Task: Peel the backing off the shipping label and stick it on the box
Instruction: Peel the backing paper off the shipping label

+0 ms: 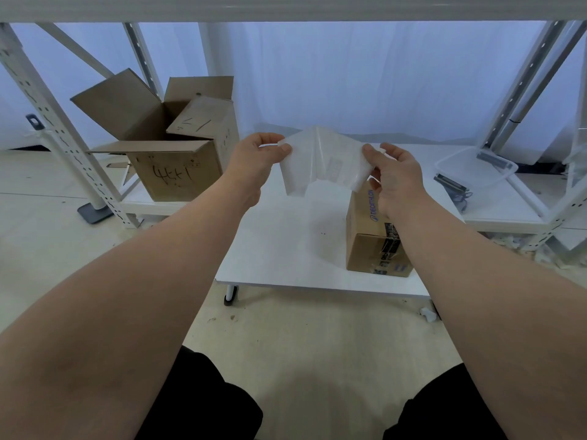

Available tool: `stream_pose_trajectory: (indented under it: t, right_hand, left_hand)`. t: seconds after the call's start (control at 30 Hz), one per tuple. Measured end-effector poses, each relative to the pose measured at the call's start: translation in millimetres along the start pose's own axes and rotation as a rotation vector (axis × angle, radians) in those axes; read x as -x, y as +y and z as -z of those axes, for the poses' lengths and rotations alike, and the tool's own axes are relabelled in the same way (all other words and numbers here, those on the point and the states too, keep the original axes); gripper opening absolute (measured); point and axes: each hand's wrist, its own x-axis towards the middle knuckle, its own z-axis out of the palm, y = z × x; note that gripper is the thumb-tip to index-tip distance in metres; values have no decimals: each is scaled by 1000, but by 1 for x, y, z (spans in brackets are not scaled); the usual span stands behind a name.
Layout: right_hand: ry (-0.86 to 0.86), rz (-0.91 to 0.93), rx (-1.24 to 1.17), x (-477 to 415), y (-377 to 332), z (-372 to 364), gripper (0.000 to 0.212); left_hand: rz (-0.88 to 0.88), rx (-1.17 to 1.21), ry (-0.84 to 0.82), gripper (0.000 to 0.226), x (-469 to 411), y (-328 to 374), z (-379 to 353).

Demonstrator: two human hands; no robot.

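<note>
I hold a white shipping label (320, 160) up in the air above the low white table (279, 246). It bends in a ridge near its middle, with faint print showing through on its right half. My left hand (254, 160) pinches its upper left corner. My right hand (392, 176) pinches its right edge. Whether label and backing have parted, I cannot tell. A small brown cardboard box (370, 246) with blue lettering and black-printed tape stands on the table's right side, below my right hand and partly hidden by my right forearm.
A large open cardboard box (171, 144) with handwriting sits on a low shelf at the left. White metal rack posts (60, 138) stand left and right. A clear plastic tub (476, 168) and dark cables lie on the right shelf. My knees are at the bottom.
</note>
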Motion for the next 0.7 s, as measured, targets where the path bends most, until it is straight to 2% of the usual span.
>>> stream_pose_trajectory:
  t: [0.2,0.5,0.6,0.7]
  right_hand:
    - [14,27,-66,-4,-3,7,36]
    - [140,32,-234,-15,-9,31,29]
    - [133,33,-214,-18,-7,32,30]
    - [96,34,-156,-22,-4,27,25]
  left_hand:
    - [20,24,26,10,-4,-6,-1]
    - [17,39,131,10,-12,-18,9]
    - [-49,-63,132,11,-13,-24,8]
    - [-160,-357,117,6,-19,-35,6]
